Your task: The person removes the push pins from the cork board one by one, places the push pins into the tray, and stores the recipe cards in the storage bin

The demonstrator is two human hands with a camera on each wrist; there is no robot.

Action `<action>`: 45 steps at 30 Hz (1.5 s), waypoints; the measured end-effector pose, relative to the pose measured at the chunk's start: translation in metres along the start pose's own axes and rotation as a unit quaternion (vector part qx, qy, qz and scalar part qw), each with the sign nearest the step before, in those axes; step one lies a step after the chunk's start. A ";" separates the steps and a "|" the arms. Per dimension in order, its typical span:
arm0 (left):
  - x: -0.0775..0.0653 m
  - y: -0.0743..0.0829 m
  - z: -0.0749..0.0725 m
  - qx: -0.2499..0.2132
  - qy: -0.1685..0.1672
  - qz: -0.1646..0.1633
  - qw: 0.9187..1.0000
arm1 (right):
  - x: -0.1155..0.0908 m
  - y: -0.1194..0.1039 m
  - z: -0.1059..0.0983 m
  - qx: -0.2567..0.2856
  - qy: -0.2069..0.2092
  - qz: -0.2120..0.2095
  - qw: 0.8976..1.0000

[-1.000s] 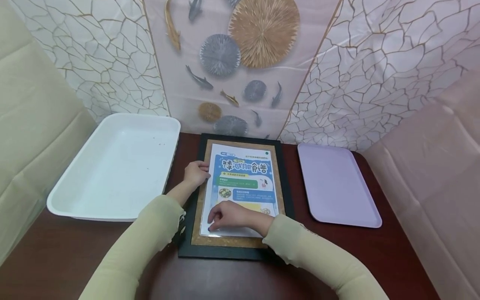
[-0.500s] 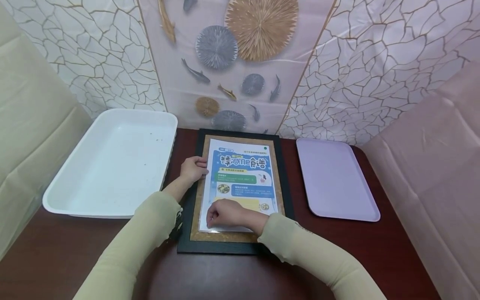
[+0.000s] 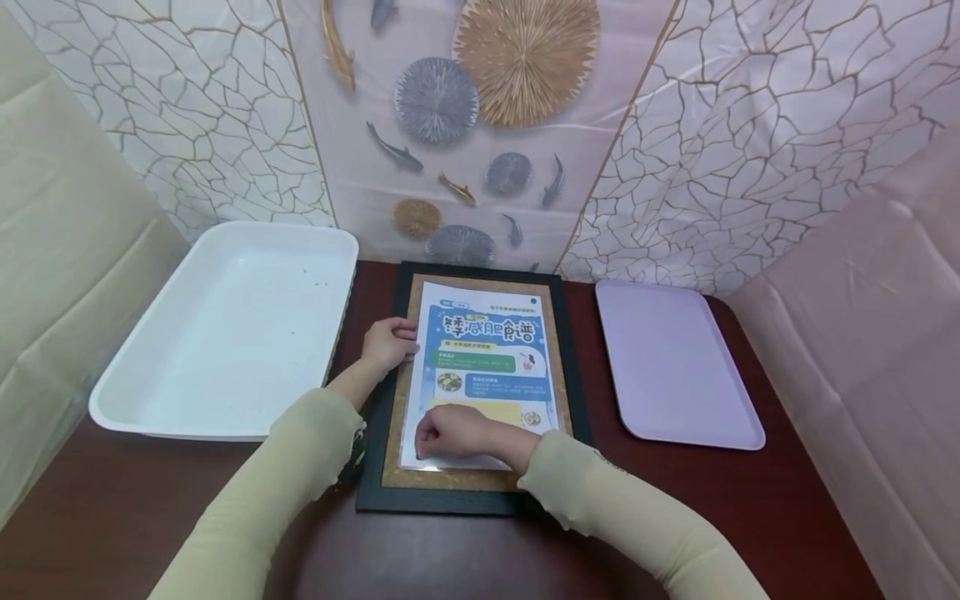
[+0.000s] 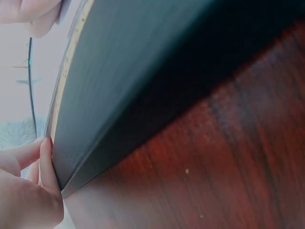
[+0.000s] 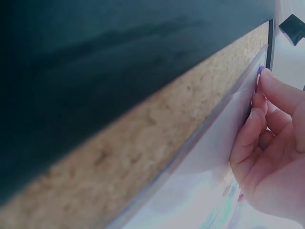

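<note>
A printed sheet (image 3: pixel 495 367) with a shiny, clear cover lies on a black-framed corkboard (image 3: pixel 450 477). A green pushpin (image 3: pixel 534 301) sits at its upper right corner. My right hand (image 3: pixel 453 431) is at the lower left corner of the sheet, thumb and fingers pinching a small purple pushpin (image 5: pixel 260 69). How deep the pin's point sits is hidden. My left hand (image 3: pixel 386 344) rests at the sheet's left edge, its fingertips (image 4: pixel 46 145) touching that edge beside the frame.
A deep white tray (image 3: pixel 225 350) stands on the left of the dark red table (image 3: pixel 465 558). A flat lilac tray (image 3: pixel 678 367) lies to the right. Patterned cloth (image 3: pixel 420 100) hangs behind the board, with beige panels (image 3: pixel 67 250) at the sides.
My right hand's fingers have drawn closer together at the lower left corner. The left hand stays at the sheet's edge. The head view has shifted slightly.
</note>
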State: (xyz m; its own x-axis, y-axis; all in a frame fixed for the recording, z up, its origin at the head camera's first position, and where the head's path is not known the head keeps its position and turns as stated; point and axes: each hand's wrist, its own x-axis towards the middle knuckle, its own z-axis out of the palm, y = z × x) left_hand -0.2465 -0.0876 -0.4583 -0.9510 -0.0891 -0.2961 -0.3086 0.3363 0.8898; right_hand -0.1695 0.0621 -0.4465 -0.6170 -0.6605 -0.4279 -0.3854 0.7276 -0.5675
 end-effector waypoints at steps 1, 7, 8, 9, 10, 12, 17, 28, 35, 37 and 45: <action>0.000 0.000 0.000 -0.001 0.000 0.000 1.000 | 0.000 0.000 0.000 0.000 -0.002 0.000 1.000; -0.001 -0.001 0.002 -0.003 0.003 -0.002 1.000 | -0.003 0.001 -0.001 -0.004 -0.018 -0.016 1.000; -0.002 -0.001 0.002 -0.003 0.003 -0.002 1.000 | -0.004 0.001 -0.002 -0.004 -0.021 -0.021 1.000; -0.001 -0.001 0.002 -0.003 0.004 -0.002 1.000 | -0.004 0.001 -0.002 -0.006 -0.024 -0.027 0.999; -0.002 -0.001 0.002 -0.004 0.004 -0.001 1.000 | -0.005 0.002 -0.002 -0.003 -0.028 -0.033 0.999; -0.002 0.000 0.001 -0.004 0.005 0.001 1.000 | -0.006 0.003 -0.003 0.013 -0.033 -0.046 0.998; -0.002 0.000 0.001 -0.002 0.005 0.003 1.000 | -0.014 0.010 -0.006 0.085 -0.027 -0.051 0.995; 0.000 -0.003 0.004 0.003 0.006 -0.004 1.000 | -0.070 0.059 -0.057 0.137 0.107 0.046 0.984; -0.003 -0.002 0.002 0.004 0.005 -0.006 1.000 | -0.110 0.115 -0.102 0.149 0.210 0.136 0.957; -0.004 -0.002 0.002 0.004 0.004 -0.003 1.000 | -0.121 0.133 -0.113 0.155 0.232 0.149 0.949; -0.001 -0.002 0.001 0.004 0.004 0.006 1.000 | -0.152 0.191 -0.134 0.149 0.294 0.215 0.919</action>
State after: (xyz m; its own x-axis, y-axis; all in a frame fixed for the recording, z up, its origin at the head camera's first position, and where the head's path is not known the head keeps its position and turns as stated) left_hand -0.2453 -0.0870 -0.4602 -0.9550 -0.0918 -0.2822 -0.2963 0.3443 0.8909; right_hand -0.2416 0.3259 -0.3956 -0.9664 -0.0458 -0.2531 0.1318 0.7569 -0.6401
